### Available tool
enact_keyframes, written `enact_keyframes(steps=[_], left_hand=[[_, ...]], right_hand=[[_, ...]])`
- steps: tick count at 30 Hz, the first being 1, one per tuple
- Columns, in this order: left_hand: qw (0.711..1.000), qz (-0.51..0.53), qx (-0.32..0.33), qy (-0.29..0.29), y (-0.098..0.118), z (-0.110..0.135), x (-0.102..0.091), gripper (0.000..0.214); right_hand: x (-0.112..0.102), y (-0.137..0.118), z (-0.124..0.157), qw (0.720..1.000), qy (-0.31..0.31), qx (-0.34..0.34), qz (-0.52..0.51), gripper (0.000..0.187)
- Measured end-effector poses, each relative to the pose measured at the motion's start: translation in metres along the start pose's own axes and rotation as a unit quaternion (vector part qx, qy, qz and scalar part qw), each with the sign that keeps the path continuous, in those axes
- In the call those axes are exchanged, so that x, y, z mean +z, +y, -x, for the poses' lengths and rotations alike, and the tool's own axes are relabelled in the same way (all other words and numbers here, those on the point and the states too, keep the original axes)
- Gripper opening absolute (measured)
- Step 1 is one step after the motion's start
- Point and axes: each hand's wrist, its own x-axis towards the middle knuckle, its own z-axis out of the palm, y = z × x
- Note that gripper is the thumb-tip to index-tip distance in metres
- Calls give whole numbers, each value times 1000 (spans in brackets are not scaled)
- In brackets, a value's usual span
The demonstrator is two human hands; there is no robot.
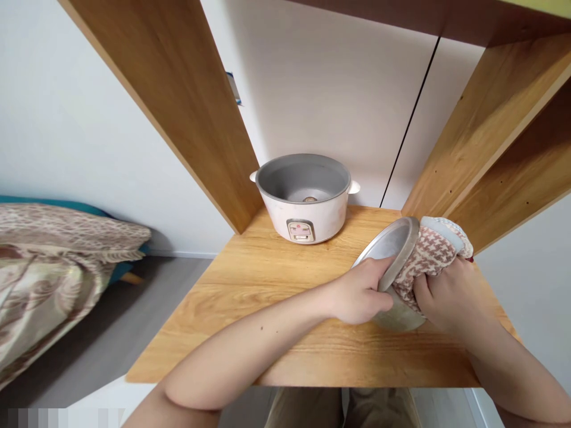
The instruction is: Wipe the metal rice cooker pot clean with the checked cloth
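Observation:
A white rice cooker body stands open and empty at the back of a wooden shelf. Near the shelf's right front, my left hand grips the rim of a tilted metal inner pot. My right hand presses a red-and-white patterned cloth against the pot's outer side, fingers closed on the cloth. The pot's opening faces left and up.
Wooden side panels rise on the left and right of the shelf, with a white wall behind. A bed with a patterned blanket lies at the far left, over a grey floor. My legs show below the shelf's front edge.

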Motion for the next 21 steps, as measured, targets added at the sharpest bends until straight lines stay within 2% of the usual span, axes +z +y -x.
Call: enact_keyframes(steps=[4, 7, 14, 18, 21], left_hand=[[999, 29, 23, 7, -1, -1, 0, 31], [999, 45, 9, 0, -2, -2, -1, 36], [1000, 27, 7, -3, -2, 0, 0, 30], [1000, 1, 0, -6, -3, 0, 0, 29], [1000, -10, 1, 1, -2, 1, 0, 28]], right_hand=[[0, -9, 2, 1000, 1, -3, 22, 33], [2, -12, 4, 1000, -9, 7, 21, 32], [3, 3, 0, 999, -19, 18, -40, 34], [4, 8, -2, 996, -32, 56, -55, 34], [5, 8, 0, 999, -9, 34, -38, 34]])
